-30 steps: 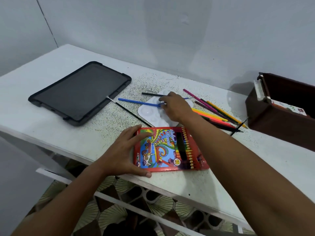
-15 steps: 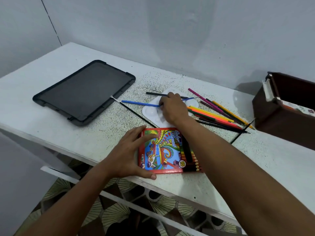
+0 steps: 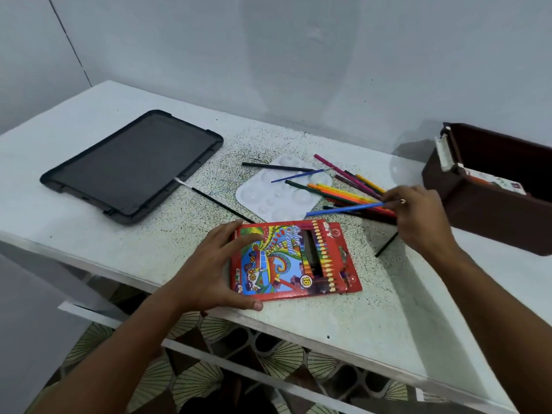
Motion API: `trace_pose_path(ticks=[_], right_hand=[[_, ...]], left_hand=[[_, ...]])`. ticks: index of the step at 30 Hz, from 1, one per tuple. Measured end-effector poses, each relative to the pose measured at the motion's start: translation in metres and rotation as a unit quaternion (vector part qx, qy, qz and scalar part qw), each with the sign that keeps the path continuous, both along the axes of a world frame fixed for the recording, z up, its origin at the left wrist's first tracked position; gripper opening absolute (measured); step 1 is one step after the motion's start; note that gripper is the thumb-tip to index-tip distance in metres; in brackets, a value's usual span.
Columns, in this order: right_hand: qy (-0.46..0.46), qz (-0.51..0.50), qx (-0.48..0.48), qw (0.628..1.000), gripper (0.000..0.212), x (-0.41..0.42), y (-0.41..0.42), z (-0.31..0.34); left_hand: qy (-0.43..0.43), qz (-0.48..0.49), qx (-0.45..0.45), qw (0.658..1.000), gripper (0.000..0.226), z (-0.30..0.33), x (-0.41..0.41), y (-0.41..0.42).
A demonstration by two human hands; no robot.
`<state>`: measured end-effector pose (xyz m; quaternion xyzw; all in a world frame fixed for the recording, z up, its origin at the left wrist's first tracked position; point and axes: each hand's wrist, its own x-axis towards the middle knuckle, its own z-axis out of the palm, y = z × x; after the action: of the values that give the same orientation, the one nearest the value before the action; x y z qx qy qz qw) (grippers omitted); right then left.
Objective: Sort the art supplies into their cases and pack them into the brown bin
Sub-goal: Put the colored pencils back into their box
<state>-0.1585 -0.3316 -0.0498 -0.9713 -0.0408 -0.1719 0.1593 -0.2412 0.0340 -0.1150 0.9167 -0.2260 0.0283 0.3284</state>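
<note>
fingers (image 3: 395, 201) of the right hand (image 3: 418, 216) pinch one blue pencil (image 3: 346, 209) above the loose pencils (image 3: 352, 192) on the bench (image 3: 373, 312), the left hand (image 3: 209, 273) spread on the red pencil case (image 3: 294, 261), so sorting looks barely begun, with the brown bin (image 3: 490, 216) waiting at right.

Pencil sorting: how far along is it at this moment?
Early. Done: only a card sits in the brown bin. In hand: right hand pinches a blue pencil; left hand holds the pencil box. Left: loose pencils, white palette, brushes.
</note>
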Motion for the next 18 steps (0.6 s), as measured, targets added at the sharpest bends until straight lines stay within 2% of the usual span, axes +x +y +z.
trace_pose_path(ticks=[3,7,18], right_hand=[[0.000,-0.018,-0.027,0.999,0.014,-0.028,-0.033,0.003],[0.045,-0.040,0.001,0.998,0.015,-0.049,-0.056,-0.004],[0.145,0.145,0.071,0.976,0.026,-0.059,0.010,-0.028]], left_hand=[[0.000,0.003,0.002,1.000,0.103,0.000,0.000,0.001],[-0.005,-0.001,0.005,1.000,0.104,0.001,0.001,0.000],[-0.011,0.004,0.005,1.000,0.105,-0.003,0.003,0.000]])
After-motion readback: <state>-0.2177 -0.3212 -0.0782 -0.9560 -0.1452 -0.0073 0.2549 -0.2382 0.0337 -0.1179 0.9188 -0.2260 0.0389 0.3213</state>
